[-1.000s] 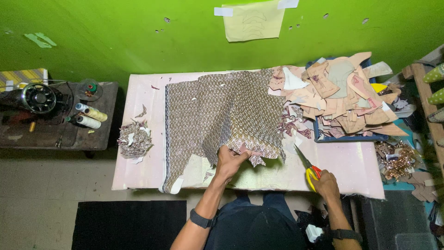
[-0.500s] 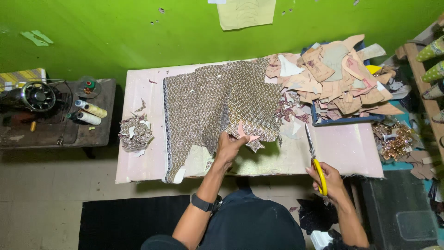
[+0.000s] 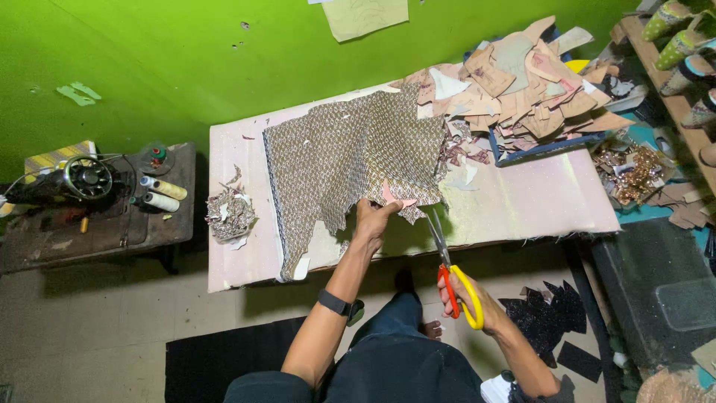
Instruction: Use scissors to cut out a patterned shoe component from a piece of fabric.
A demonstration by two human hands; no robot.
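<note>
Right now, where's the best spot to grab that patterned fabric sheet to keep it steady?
Probably pinch the patterned fabric at its ragged near edge, coming from the table's front side, where the left hand holds it. That edge lifts off the table beside the scissors.

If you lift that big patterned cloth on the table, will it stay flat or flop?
The brown patterned fabric sheet would probably flop: it already bends where the left hand grips its edge. It likely weighs little, being thin.

Sewing workshop: sewing machine (image 3: 71,183), fabric scraps (image 3: 230,215)
</note>
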